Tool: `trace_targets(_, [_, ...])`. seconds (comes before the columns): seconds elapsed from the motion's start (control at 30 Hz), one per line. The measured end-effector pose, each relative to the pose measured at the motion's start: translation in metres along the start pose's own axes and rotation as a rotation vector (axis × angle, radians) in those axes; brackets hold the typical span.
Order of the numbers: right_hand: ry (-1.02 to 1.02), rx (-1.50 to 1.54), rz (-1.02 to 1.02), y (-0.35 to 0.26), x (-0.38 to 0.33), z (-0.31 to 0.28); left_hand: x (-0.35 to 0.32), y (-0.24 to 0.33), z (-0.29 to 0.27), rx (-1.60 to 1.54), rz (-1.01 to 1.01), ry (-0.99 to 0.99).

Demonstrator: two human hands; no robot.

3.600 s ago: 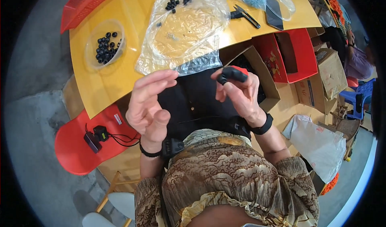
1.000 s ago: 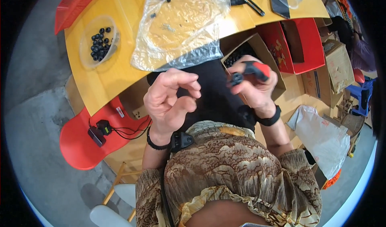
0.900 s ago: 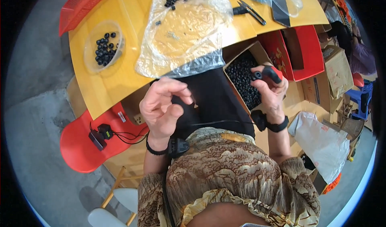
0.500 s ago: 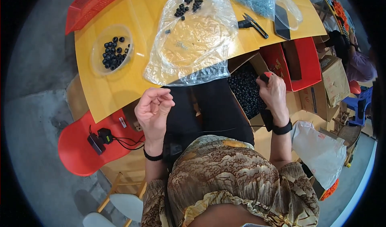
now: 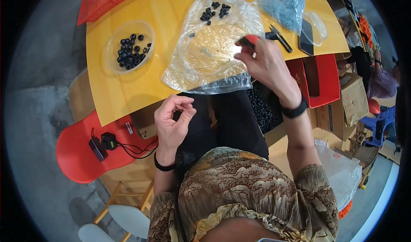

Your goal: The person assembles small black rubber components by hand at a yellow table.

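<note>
My right hand (image 5: 269, 64) is over the right part of a clear plastic bag (image 5: 214, 73) on the yellow table. Its fingers are closed around a small red-and-black piece (image 5: 251, 40), whose kind I cannot make out. Below the table's front edge, over my lap, my left hand (image 5: 171, 124) is loosely curled. Its thumb and index fingertip are slightly apart, and nothing shows between them. Several small black beads (image 5: 208, 14) lie on the far part of the bag. To the left, a clear round bowl (image 5: 110, 34) holds more black beads (image 5: 132, 53).
Black snips (image 5: 280, 40) and a dark phone (image 5: 306, 38) lie right of the bag. Beyond is a bag of bluish pieces (image 5: 282, 8). A box of black beads (image 5: 262, 107) stands beside my right leg, near a red box (image 5: 327, 81). A red stool (image 5: 77, 152) is at left.
My right hand has moved up and left from above the box of beads to above the plastic bag, with the red-and-black piece. My left hand keeps nearly the same pose.
</note>
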State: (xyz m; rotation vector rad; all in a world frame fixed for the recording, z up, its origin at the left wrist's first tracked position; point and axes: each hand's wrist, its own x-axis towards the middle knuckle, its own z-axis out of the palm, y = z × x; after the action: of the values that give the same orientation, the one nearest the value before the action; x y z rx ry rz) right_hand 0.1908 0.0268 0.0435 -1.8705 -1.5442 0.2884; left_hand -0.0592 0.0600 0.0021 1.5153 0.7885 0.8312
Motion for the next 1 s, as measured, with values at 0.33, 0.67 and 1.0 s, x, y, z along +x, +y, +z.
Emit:
trace_targets(0.33, [0.005, -0.302, -0.055, 0.042, 0.093, 0.067, -0.007, 0.001, -0.009, 0.137, 0.008, -0.043])
trace_targets(0.67, [0.052, -0.399, -0.011, 0.023, 0.084, 0.054, -0.003, 0.003, -0.007, 0.091, 0.060, -0.113])
trace_targets(1.0, [-0.021, -0.255, 0.025, 0.013, 0.032, 0.031, 0.021, 0.021, -0.028, 0.343, 0.215, 0.151])
